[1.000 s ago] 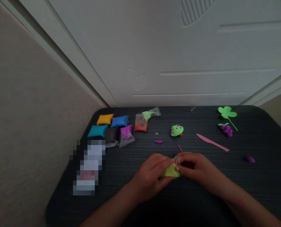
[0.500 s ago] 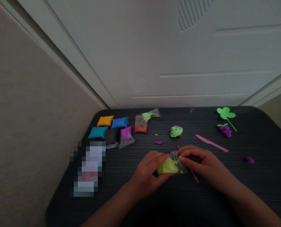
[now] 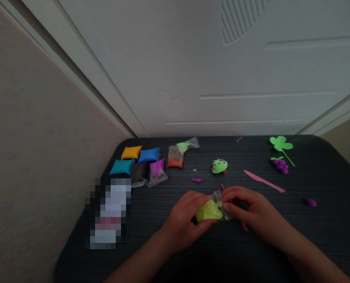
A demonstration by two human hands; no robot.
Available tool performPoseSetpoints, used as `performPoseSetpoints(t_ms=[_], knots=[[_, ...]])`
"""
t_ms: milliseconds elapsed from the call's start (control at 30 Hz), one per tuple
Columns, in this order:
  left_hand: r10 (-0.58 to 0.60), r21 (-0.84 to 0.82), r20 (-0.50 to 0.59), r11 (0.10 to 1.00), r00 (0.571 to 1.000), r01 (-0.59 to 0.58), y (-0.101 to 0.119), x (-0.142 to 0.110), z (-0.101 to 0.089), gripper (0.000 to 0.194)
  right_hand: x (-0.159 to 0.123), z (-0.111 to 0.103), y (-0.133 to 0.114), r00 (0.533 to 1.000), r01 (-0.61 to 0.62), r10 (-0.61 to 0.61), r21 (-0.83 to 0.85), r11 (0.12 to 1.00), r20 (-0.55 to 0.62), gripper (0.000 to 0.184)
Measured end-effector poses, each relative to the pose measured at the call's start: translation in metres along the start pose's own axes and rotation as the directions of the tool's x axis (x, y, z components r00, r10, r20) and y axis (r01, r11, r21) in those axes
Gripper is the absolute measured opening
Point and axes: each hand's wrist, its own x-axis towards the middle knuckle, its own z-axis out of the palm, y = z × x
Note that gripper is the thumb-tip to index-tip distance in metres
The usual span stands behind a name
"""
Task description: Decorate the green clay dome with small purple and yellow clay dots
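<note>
Left fingers (image 3: 198, 202) around yellow packet (image 3: 209, 211) — right fingers (image 3: 236, 191) at clear end (image 3: 217, 196).

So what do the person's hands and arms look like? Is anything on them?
The left hand and right hand are bare, with no gloves, rings or watch that I can see. The forearms look slim, with no sleeves in view. It's too dim to spot tiny marks.

I see left hand (image 3: 182, 220) and right hand (image 3: 253, 206) bare; wrists (image 3: 278, 234) slim, fingers (image 3: 194, 202) slender. Both forearms (image 3: 147, 253) uncovered as far as my view runs, smooth in outline. Dim light; finer detail lost to me.
</note>
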Motion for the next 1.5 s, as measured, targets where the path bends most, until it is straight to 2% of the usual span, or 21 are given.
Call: performPoseSetpoints(t_ms=[467, 733, 1100, 1300, 1500], knots=[[0.036, -0.021, 0.051, 0.999, 0.998, -0.035, 0.0003, -0.0041, 0.0012, 0.046, 0.0024, -0.0009, -0.0006, 0.993, 0.065, -0.055, -0.088, 0.994, 0.108, 0.010], [0.022, -0.015, 0.057, 1.000, 0.998, -0.021, 0.0013, -0.0021, 0.0011, 0.045, 0.0011, -0.0005, -0.0009, 0.993, 0.062, -0.052, -0.096, 0.993, 0.108, 0.010], [0.010, -0.001, 0.051, 1.000, 0.999, -0.010, 0.0021, -0.0025, 0.0000, 0.046, -0.0006, -0.0053, -0.0012, 0.994, 0.084, -0.081, -0.037, 0.996, 0.079, 0.011], [-0.006, -0.006, 0.049, 1.000, 0.999, 0.006, 0.0035, -0.0021, 0.0004, 0.045, -0.0003, -0.0052, -0.0017, 0.989, 0.088, -0.086, -0.009, 0.996, 0.123, 0.015], [-0.004, 0.012, 0.035, 1.000, 0.999, 0.003, 0.0044, 0.0002, -0.0015, 0.045, -0.0002, -0.0065, 0.0010, 0.993, 0.051, -0.057, 0.058, 0.997, 0.107, 0.020]])
